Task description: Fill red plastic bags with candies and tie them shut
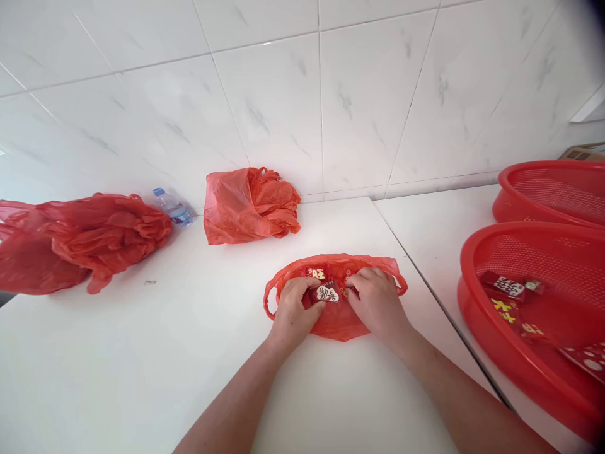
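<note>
A red plastic bag point(343, 329) lies spread on the white table in front of me, its handle loops out to both sides. My left hand point(293, 310) pinches a dark red snack packet point(328, 293) with a white label, held over the bag. Just behind it, another red snack packet point(316, 273) with pale yellow lettering rests in the bag. My right hand point(378, 302) is over the bag's right part, thumb and forefinger closed together. Beside those fingertips some red printed material shows, but what they grip cannot be made out.
Two red plastic baskets point(466, 265) stand at the right; the nearer holds several red snack packets point(505, 309). Crumpled red bags point(253, 205) lie by the tiled wall, and a bigger heap of red bags point(113, 233) at left beside a water bottle point(174, 208). A seam divides the tabletop.
</note>
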The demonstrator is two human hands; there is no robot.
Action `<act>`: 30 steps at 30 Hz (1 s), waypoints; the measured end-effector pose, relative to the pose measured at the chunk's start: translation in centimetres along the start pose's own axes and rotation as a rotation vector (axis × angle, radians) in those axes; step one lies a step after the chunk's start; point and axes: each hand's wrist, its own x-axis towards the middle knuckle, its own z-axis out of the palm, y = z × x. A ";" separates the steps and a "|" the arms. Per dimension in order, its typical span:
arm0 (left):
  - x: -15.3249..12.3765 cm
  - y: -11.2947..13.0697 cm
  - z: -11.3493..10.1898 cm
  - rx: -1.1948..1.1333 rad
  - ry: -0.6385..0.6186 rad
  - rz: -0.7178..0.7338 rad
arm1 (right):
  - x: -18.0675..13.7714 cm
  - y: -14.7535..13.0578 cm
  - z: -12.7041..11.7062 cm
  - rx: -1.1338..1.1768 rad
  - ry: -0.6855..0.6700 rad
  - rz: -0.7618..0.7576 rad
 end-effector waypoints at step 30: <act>0.3 0.3 -0.1 0.036 -0.115 0.109 | -0.2 -2.3 -0.8 0.457 -0.025 -0.064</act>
